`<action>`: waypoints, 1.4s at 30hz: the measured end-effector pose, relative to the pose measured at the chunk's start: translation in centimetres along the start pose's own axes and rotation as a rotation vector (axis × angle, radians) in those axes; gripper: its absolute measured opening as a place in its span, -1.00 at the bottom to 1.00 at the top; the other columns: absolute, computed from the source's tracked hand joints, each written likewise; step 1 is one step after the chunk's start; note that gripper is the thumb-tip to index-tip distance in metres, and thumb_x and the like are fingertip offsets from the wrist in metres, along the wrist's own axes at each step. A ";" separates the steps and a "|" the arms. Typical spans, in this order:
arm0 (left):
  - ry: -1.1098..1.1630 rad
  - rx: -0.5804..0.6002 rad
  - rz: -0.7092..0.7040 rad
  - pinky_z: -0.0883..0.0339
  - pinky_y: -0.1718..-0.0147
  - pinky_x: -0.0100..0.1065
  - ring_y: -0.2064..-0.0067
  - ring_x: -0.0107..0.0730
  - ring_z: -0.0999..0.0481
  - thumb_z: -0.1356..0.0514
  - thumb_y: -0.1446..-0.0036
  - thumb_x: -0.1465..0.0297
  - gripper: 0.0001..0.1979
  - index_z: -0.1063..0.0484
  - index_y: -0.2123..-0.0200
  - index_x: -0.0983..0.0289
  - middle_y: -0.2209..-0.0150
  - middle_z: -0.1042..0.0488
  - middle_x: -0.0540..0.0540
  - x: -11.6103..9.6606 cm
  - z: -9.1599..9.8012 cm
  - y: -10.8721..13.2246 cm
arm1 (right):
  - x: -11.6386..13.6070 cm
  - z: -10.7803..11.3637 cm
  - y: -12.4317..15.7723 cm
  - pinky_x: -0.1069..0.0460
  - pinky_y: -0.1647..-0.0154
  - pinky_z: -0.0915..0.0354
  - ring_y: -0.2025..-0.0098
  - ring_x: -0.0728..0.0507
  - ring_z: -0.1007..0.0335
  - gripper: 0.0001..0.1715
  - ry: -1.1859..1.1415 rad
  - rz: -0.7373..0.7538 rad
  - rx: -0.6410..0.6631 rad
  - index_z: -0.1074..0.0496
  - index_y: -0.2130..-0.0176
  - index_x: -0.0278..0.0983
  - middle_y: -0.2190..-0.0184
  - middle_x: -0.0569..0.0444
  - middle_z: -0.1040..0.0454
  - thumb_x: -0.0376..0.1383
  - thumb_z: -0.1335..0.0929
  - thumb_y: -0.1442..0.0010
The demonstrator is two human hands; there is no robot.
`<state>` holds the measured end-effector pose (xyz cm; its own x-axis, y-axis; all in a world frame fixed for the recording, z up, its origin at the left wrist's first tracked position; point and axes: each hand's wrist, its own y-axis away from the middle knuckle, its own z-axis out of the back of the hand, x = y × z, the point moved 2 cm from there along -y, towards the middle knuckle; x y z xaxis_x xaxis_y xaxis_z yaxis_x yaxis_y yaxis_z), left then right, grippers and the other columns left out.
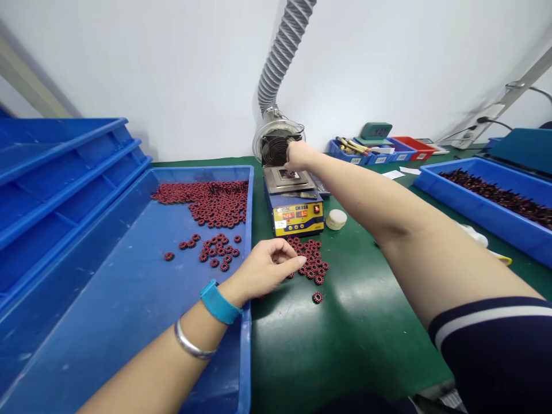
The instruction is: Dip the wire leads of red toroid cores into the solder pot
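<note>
My right hand reaches out over the metal top of a yellow and blue solder pot. Its fingers are pinched together, and a small dark reddish wound stator shows just beneath them, partly hidden. Lit red digits glow on the pot's front panel. My left hand, with a blue band and a silver bangle at the wrist, is at the left side of a pile of red-and-black wound stators. Its fingers curl towards the thumb; whatever lies between the tips is hidden. One stator lies apart, nearer me.
A large blue tray holds many more stators on the left, beside stacked blue trays. A ribbed exhaust duct hangs behind the pot. Right are a round whitish pad, small bins and another filled blue tray.
</note>
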<state>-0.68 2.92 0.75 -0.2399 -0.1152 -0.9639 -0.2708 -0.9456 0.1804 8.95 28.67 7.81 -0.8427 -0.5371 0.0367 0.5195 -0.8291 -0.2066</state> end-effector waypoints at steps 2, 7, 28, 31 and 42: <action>0.000 0.004 0.001 -0.07 0.57 -0.48 0.56 -0.59 -0.20 -0.27 -0.01 0.30 -0.79 -0.37 0.46 0.34 0.57 -0.33 -0.07 0.0 0.0 -0.1 | -0.1 0.2 -0.1 -0.13 0.05 -0.40 0.07 -0.36 -0.45 -0.53 0.026 -0.074 -0.023 -0.43 0.10 -0.54 0.21 -0.30 -0.50 -0.38 -0.45 0.04; -0.001 -0.002 0.010 -0.07 0.57 -0.48 0.56 -0.59 -0.21 -0.27 0.00 0.31 -0.79 -0.37 0.47 0.33 0.58 -0.33 -0.07 -0.2 0.0 0.0 | -0.4 1.8 0.2 -0.14 0.09 -0.41 0.12 -0.32 -0.46 -0.64 -0.048 -0.095 -0.112 -0.47 0.21 -0.56 0.31 -0.20 -0.49 -0.40 -0.43 0.04; 0.389 -0.305 -0.148 -0.32 0.48 -0.46 0.49 -0.54 -0.43 -0.41 0.21 0.17 -0.57 -0.41 0.37 0.35 0.52 -0.46 -0.02 -0.2 0.0 0.0 | 6.4 -0.1 19.0 0.03 0.39 -0.39 0.44 -0.02 -0.41 -0.77 -1.100 0.140 -0.306 -0.39 0.38 -0.30 0.46 0.08 -0.49 -0.25 -0.47 0.03; 0.392 -0.277 -0.176 -0.31 0.49 -0.47 0.52 -0.58 -0.38 -0.42 0.23 0.17 -0.57 -0.41 0.40 0.34 0.54 -0.43 -0.05 -0.4 -0.7 0.3 | 8.0 -1.4 22.7 -0.01 0.31 -0.36 0.38 -0.05 -0.41 -0.93 -0.850 0.289 -0.575 -0.38 0.40 -0.25 0.44 0.07 -0.48 -0.34 -0.39 -0.05; -0.643 -0.243 -0.067 -0.25 0.45 -0.41 0.49 -0.41 -0.41 -0.32 0.07 0.32 -0.84 -0.53 0.41 0.29 0.55 -0.49 0.00 -2.4 7.4 2.1 | 4.6 -2.7 29.5 0.00 0.34 -0.37 0.41 -0.05 -0.39 -0.88 -0.810 0.276 -0.269 -0.38 0.31 -0.21 0.43 0.07 -0.44 -0.26 -0.40 -0.13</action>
<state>-7.60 3.46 4.85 -0.7554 0.0787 -0.6505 -0.1062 -0.9943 0.0030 20.05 2.14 -0.72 -0.2813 -0.7413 0.6094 0.5527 -0.6443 -0.5286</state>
